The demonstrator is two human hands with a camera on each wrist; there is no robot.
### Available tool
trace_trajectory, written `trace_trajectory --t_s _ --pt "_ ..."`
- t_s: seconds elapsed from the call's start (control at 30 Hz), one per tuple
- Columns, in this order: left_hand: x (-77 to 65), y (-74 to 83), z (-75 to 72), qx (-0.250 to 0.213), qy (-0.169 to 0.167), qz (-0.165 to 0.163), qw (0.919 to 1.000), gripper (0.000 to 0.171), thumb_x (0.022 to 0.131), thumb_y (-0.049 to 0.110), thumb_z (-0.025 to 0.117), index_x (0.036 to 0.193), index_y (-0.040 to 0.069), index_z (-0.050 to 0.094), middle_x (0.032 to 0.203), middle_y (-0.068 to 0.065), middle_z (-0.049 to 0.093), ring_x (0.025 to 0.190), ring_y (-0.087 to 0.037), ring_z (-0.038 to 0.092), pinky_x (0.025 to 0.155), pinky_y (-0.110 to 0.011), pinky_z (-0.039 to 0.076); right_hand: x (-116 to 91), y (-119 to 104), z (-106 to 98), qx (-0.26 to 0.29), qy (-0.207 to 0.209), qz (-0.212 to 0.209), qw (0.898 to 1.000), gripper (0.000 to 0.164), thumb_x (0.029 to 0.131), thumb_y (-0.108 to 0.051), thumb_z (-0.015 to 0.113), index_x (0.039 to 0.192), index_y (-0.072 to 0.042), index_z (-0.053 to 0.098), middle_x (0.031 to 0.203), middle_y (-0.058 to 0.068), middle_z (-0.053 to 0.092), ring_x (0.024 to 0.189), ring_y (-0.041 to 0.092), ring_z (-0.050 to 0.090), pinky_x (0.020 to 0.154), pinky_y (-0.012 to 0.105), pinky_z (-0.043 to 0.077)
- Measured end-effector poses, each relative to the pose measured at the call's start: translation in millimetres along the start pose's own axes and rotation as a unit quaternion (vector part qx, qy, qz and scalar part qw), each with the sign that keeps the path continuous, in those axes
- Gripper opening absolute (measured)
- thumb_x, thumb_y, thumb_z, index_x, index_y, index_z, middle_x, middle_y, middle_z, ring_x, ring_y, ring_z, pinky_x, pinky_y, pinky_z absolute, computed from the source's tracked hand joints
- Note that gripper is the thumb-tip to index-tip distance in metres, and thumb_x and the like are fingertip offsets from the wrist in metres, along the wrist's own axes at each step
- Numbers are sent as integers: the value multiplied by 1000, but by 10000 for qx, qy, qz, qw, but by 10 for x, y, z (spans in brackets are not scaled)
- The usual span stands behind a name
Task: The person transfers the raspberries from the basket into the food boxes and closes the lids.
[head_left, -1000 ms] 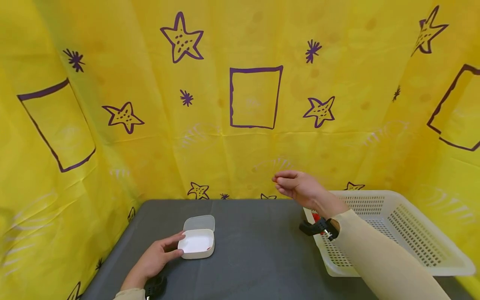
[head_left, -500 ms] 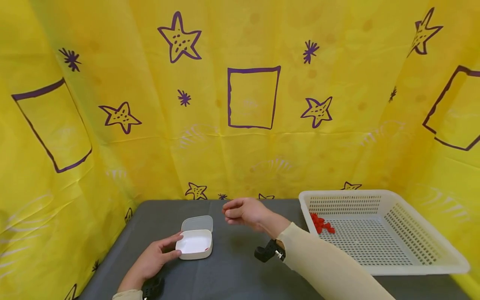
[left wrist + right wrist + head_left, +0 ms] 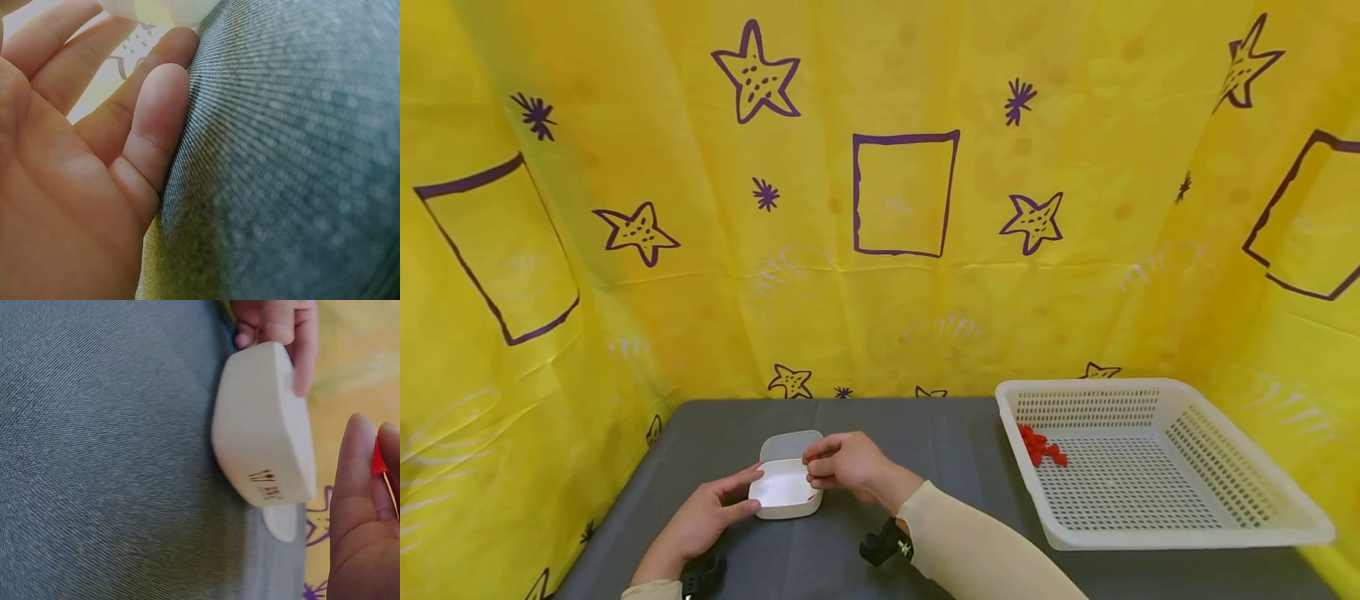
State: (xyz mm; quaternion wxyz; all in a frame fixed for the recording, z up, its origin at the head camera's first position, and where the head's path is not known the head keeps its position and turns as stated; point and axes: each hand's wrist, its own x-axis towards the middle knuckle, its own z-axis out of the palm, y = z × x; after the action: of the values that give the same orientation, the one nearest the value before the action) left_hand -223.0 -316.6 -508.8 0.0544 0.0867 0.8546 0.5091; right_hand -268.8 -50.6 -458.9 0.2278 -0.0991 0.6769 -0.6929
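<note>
A small white box point(image 3: 784, 492) stands on the table with its translucent lid point(image 3: 790, 446) folded back behind it. My left hand point(image 3: 718, 508) grips the box's left side, thumb near the front corner and fingers farther back. Over the box's right rim is my right hand point(image 3: 846, 467). In the right wrist view, its thumb and finger pinch a small red piece point(image 3: 379, 459), mostly covered by the fingers. A small red spot lies inside the box near its front right corner. Dark print marks the box's outer wall in the right wrist view.
At the right stands a white perforated plastic basket point(image 3: 1187, 533). Several small red pieces point(image 3: 1039, 446) lie heaped along its left wall. A dark grey cloth point(image 3: 925, 450) covers the table, and a yellow patterned curtain point(image 3: 895, 333) hangs behind and at both sides.
My right hand has moved left and down from above the basket to the box, carrying the red piece. The left hand has stayed at the box.
</note>
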Motion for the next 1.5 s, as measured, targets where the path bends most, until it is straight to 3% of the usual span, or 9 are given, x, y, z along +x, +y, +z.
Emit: trace_trajectory --t_s 0.47,0.87,1.5 --pt "-15 14 -3 84 13 -9 10000 54 90 26 75 138 4 60 147 -12 49 127 -36 52 88 -20 48 117 174 5 -208 413 50 9989 16 88 4 72 103 1 75 88 12 69 71 20 68 72 36 59" --pt "-3 20 -3 63 23 -25 10000 53 91 25 75 138 4 60 148 -12 48 130 -37 48 89 -18 45 144 150 71 -356 508 -42 9981 16 88 2 72 104 1 75 84 9 69 71 18 68 66 32 59" --pt "-15 46 -3 156 46 -64 9998 53 90 25 75 137 4 61 147 -11 49 131 -38 48 92 -25 49 130 121 81 -365 498 23 9981 27 87 4 72 115 4 69 87 9 69 70 20 69 66 35 60"
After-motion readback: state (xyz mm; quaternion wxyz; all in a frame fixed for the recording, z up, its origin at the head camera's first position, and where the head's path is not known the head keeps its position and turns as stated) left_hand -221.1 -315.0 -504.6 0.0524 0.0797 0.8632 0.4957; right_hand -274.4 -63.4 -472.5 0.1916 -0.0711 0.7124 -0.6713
